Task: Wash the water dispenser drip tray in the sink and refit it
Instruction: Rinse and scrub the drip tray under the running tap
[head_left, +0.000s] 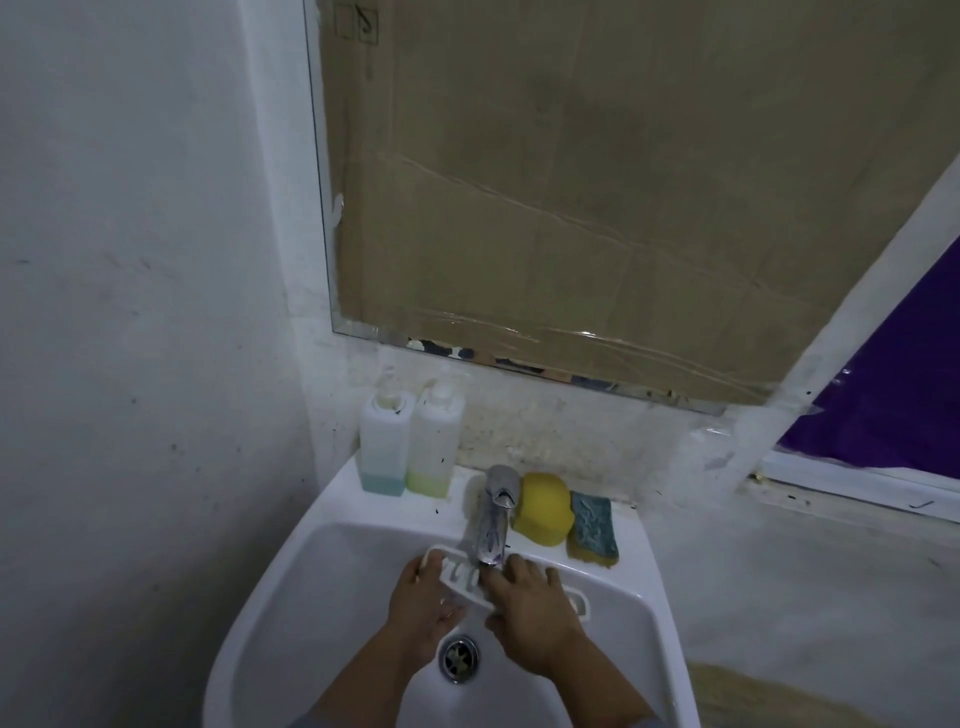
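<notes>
Plainly the drip tray (470, 581), a thin, stiff, light plastic grille held under the faucet (493, 525) over the sink (291, 582) basin's back edge, will be slippery when wet. The left hand (423, 597) pinches its left end, while the right hand (535, 608) lies curled over its middle; gripping both short ends looks safest.

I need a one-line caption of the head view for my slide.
Both hands, left and right, hold the white drip tray under the tap above the sink.

Drip tray (470, 586) middle perhaps under fingers (524, 566).
</notes>
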